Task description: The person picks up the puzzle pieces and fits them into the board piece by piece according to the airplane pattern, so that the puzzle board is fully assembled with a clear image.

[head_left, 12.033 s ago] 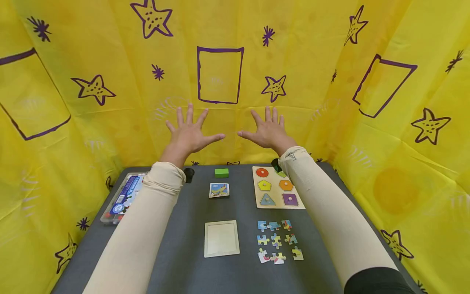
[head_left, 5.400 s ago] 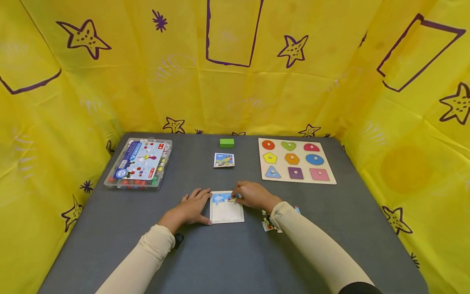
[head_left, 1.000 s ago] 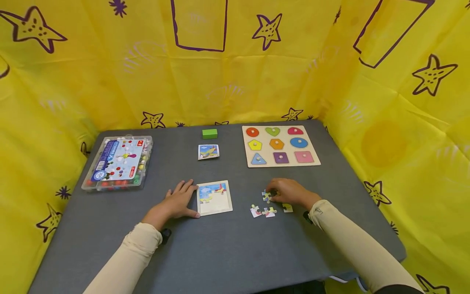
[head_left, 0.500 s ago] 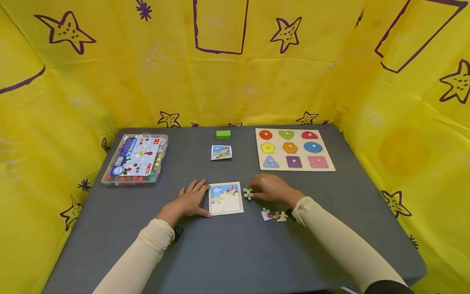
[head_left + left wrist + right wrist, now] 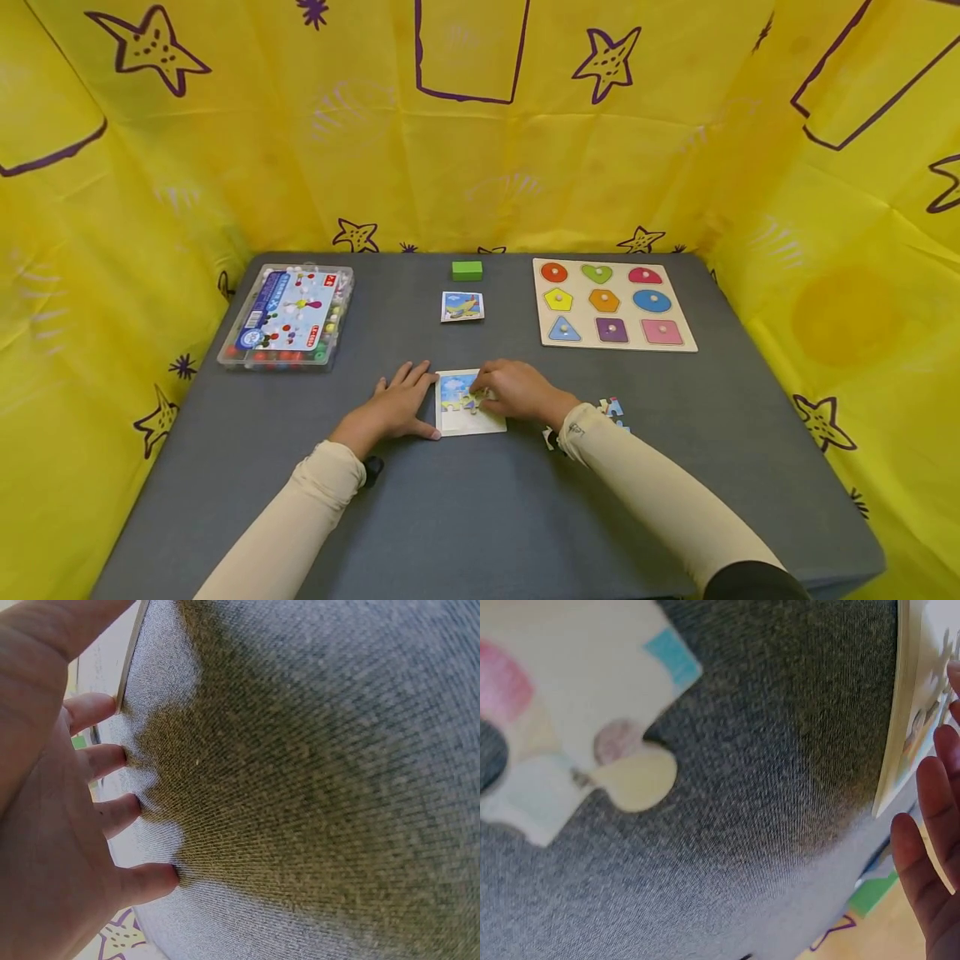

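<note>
A small square jigsaw tray (image 5: 487, 425) lies mid-table, with blue and yellow pieces along its upper rows and bare wood below. My left hand (image 5: 397, 406) rests at its left side, fingers spread, forefinger and thumb against the edge. In the left wrist view its fingertips (image 5: 112, 757) touch the cloth beside the tray edge. Over the tray, my right hand (image 5: 519, 390) pinches a jigsaw piece (image 5: 472, 403) at the filled rows. Loose jigsaw pieces (image 5: 612, 407) lie on the cloth near the right wrist, partly hidden by the sleeve; one piece (image 5: 634, 776) looms large in the right wrist view.
Behind the tray are a picture card (image 5: 462, 307) of an airplane and a green block (image 5: 467, 271). A knobbed shape board (image 5: 615, 304) lies back right, a clear box (image 5: 288, 317) of coloured beads back left. Yellow curtains (image 5: 465, 183) surround the grey table (image 5: 450, 517).
My right hand has carried the jigsaw piece left from the loose pieces to over the tray. The left hand stays at the tray's edge. Earlier the tray was bare, both hands raised.
</note>
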Tool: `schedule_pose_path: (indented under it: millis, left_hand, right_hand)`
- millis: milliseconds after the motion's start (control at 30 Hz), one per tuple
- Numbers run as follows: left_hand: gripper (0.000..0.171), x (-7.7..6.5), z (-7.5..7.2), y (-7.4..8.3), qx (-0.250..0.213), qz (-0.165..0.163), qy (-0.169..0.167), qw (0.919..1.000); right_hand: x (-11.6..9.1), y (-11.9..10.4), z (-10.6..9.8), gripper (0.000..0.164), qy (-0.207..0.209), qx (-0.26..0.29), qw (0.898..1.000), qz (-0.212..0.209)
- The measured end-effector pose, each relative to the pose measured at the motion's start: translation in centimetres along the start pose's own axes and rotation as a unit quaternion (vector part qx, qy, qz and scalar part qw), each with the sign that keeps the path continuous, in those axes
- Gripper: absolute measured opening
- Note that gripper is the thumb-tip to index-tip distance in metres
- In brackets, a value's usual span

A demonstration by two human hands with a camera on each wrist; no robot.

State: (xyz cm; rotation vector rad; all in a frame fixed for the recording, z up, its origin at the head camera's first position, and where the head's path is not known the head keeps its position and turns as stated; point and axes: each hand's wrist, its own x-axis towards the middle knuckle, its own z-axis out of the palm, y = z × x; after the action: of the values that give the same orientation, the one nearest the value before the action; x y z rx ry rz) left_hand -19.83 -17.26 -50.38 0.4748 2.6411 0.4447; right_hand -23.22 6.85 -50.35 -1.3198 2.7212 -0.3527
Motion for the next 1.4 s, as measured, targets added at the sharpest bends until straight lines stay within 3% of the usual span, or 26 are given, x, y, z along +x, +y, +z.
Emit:
schedule_pose_path:
  millis: [633,800,967,1133,1233,1400]
  left_hand:
    - [0.097,-0.3,-0.4,0.5,-0.008,0.005,-0.003,1.0]
    - [0.098,-0.2,-0.2,0.3,-0.008,0.0,-0.002,1.0]
    - [0.098,-0.3,-0.1,0.1,-0.016,0.008,0.004,0.9998]
    - [0.1,-0.6,0.0,-1.0,-0.014,0.009,0.003,0.9999]
    - [0.101,-0.6,-0.1,-1.5,-0.01,0.009,0.006,0.9999]
    - [0.1,0.3,0.1,-0.9,-0.01,0.039,0.006,0.9992]
  right_hand:
    - [0.1,-0.8,0.0,0.02,-0.015,-0.031,0.999,-0.004]
    - [-0.8,0.1,-0.7,0.022,0.001,-0.017,1.0,0.007]
    - [-4.6,3.5,-2.1,0.022,0.022,-0.04,0.998,0.045]
    - [-9.1,6.7,-3.3,0.022,0.003,-0.037,0.993,0.108]
    - [-11.3,8.1,-3.8,0.023,-0.009,-0.023,0.992,0.125]
    - [-15.2,9.5,-4.0,0.024,-0.033,-0.004,0.991,0.132]
